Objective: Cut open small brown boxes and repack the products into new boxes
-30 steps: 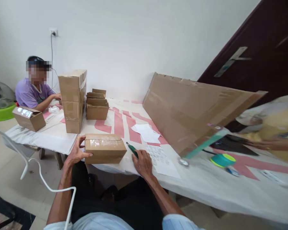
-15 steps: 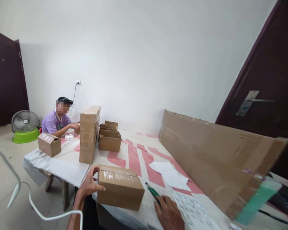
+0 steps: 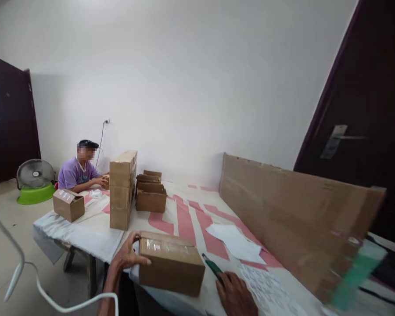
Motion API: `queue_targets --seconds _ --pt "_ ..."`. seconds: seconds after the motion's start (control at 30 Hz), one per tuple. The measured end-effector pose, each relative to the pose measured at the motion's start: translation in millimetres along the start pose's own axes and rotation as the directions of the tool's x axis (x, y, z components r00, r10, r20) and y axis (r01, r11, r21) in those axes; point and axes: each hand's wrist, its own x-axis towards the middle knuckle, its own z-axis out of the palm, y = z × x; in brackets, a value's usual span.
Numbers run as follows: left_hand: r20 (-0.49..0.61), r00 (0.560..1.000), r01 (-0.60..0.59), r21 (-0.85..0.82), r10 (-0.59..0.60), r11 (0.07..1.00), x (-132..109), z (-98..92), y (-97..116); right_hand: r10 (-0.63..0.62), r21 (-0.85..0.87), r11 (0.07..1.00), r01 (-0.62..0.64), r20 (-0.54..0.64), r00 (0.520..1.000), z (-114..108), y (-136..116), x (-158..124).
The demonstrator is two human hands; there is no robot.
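Facing a worktop (image 3: 183, 219) bearing a large cardboard panel (image 3: 289, 210) and stacked cartons (image 3: 119, 193). Holding a taped box (image 3: 170, 273) by its left end, at the near edge, in the left hand (image 3: 127, 255). Grasping with the right hand (image 3: 237, 293) a green tool (image 3: 213, 267) just beside the box.

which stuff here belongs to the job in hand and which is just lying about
Job in hand:
taped box, held by the left hand
green tool, in the right hand
probably the stacked boxes and open boxes

Seemingly just about:
fan
white papers
cardboard panel
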Motion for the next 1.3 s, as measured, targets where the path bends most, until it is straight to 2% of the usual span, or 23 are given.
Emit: queue_targets --seconds 0.1,0.2,0.27,0.57,0.8,0.97,1.07,1.13,1.2,1.23,1.3 --pt "-0.034 0.999 0.036 0.093 -0.033 0.995 -1 4.7 8 0.039 -0.036 0.999 -0.035 0.102 0.994 -21 -18 3" --pt "-0.027 0.996 0.091 0.081 -0.089 0.992 1 7.3 6 0.108 -0.083 0.992 -0.094 0.173 0.979 -34 -30 7" --pt "-0.013 0.998 0.06 0.08 -0.06 0.995 3 8.2 3 0.14 -0.104 0.987 -0.12 0.203 0.969 -39 -33 8" --pt "0.044 0.999 -0.017 0.016 0.017 1.0 0 9.7 1 0.227 -0.175 0.966 -0.19 0.224 0.948 -41 -26 2" --pt "0.075 0.996 -0.037 -0.022 0.038 0.999 -3 6.4 0 0.28 -0.205 0.951 -0.231 0.255 0.925 -44 -20 1" --pt "0.082 0.996 -0.031 -0.026 0.033 0.999 -7 1.7 2 0.312 -0.204 0.943 -0.264 0.261 0.914 -47 -25 3" --pt "0.079 0.997 -0.022 -0.001 0.022 1.0 -10 0.2 1 0.353 -0.133 0.933 -0.334 0.165 0.921 -58 -33 18" --pt "0.08 0.997 -0.018 0.023 0.016 1.0 -11 0.1 0 0.37 -0.027 0.929 -0.369 0.065 0.927 -74 -42 39" --pt "0.078 0.997 -0.018 0.038 0.015 0.999 -12 0.7 -1 0.341 0.124 0.932 -0.34 0.016 0.94 -94 -56 67" --pt "0.074 0.997 -0.02 0.041 0.016 0.999 -12 1.2 -1 0.304 0.21 0.929 -0.304 0.032 0.952 -105 -66 83" --pt "0.058 0.998 -0.018 0.044 0.015 0.999 -12 2.3 0 0.194 0.369 0.897 -0.241 0.162 0.968 -126 -89 113"
